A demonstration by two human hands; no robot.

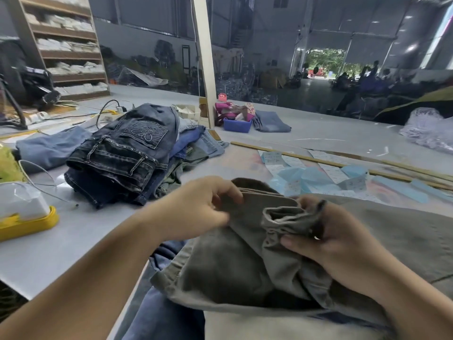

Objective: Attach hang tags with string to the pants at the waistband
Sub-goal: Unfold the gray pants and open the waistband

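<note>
Over grey table (73, 246), both hands' curled fingers (228, 192) pinch olive pants (235, 261).

A garment factory hall: stacked jeans (122, 153) on a long worktable (73, 241), stocked shelves (66, 45), paper tags (331, 173).

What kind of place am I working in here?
Most likely a garment finishing or packing floor in a large warehouse-like hall. A stack of folded jeans sits on the long work table, paper hang tags lie scattered nearby, and shelves of folded stock stand at the back left.
</note>
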